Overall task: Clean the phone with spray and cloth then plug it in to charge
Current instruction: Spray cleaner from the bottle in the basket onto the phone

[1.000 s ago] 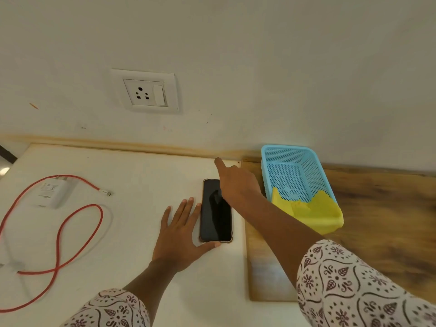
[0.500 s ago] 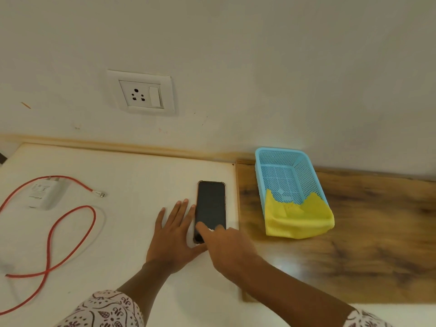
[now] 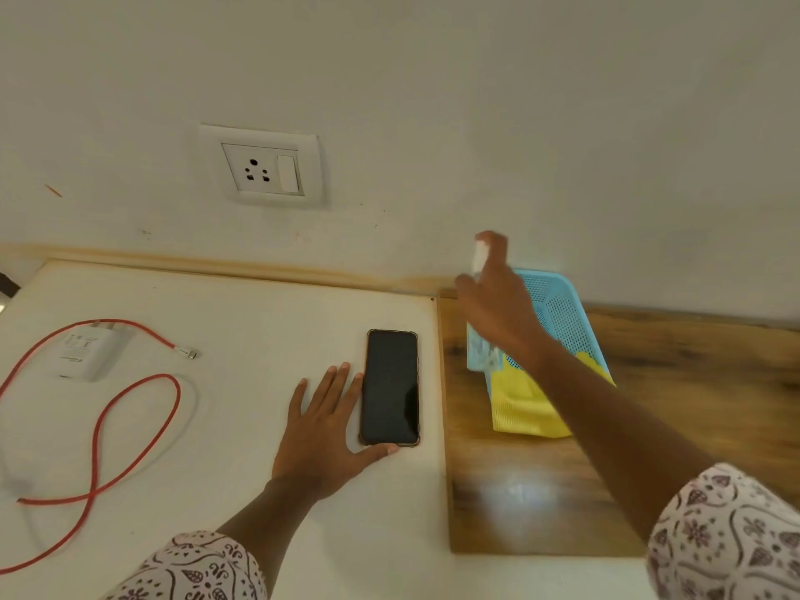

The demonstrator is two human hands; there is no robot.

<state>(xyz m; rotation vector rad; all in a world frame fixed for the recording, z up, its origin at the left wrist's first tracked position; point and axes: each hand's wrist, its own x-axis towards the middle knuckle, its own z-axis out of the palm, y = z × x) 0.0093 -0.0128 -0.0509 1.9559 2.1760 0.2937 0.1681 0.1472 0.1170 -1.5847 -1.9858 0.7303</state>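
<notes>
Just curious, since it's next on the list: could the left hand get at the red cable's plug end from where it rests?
Probably yes. The left hand lies flat beside the phone, and only bare white table separates it from the cable's plug end.

Wall: plain off-white wall [image 3: 476, 101], a few small marks and specks on it.
Fitting: white socket plate [image 3: 263, 166] with a switch, set in the wall.
Trim: pale wooden strip [image 3: 216, 268] along the wall's foot.
Surface, left: white tabletop [image 3: 242, 331].
Surface, right: dark wood-grain board [image 3: 692, 383], a bright glare spot near its front.
</notes>
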